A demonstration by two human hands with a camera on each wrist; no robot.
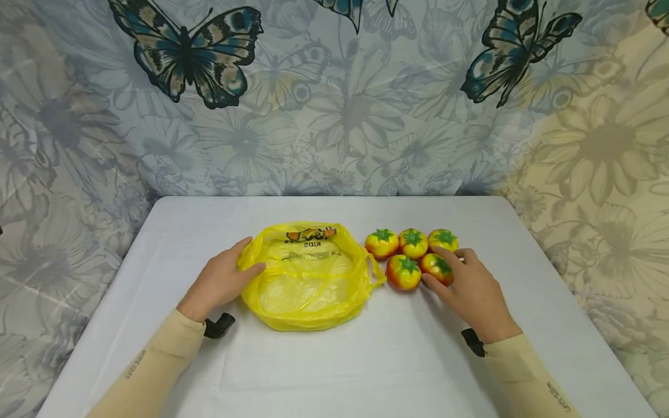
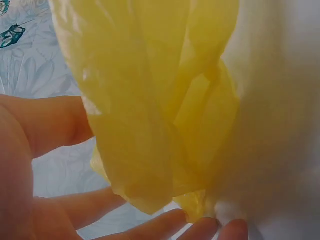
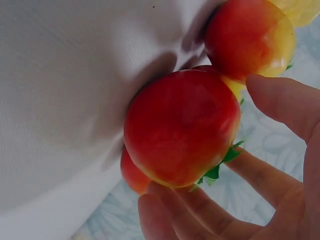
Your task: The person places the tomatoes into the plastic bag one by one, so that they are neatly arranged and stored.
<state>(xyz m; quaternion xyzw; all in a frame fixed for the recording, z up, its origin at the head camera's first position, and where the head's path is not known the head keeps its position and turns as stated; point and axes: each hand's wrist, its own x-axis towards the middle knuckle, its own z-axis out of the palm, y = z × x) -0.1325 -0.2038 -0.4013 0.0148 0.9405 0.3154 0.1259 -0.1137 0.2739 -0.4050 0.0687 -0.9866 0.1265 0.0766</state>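
In the head view a yellow plastic bag point(image 1: 308, 316) lies on the table with its mouth spread wide. My left hand point(image 1: 225, 278) holds the bag's left rim, thumb inside and fingers outside; in the left wrist view the yellow film point(image 2: 135, 110) passes between them. Several glossy red-yellow tomatoes with green star-shaped tops sit right of the bag. My right hand point(image 1: 473, 290) reaches around the front right tomato point(image 1: 435, 270), thumb and fingers spread on either side. In the right wrist view a gap shows between the thumb point(image 3: 280, 102) and this tomato point(image 3: 180, 127).
Left of that tomato stands another front tomato point(image 1: 403, 273), near the bag's handle loop point(image 1: 377, 273). A back row holds a left tomato point(image 1: 381, 244), a middle one point(image 1: 413, 244) and a right one point(image 1: 443, 238). A patterned backdrop point(image 1: 355, 116) rises behind the white table point(image 1: 334, 377).
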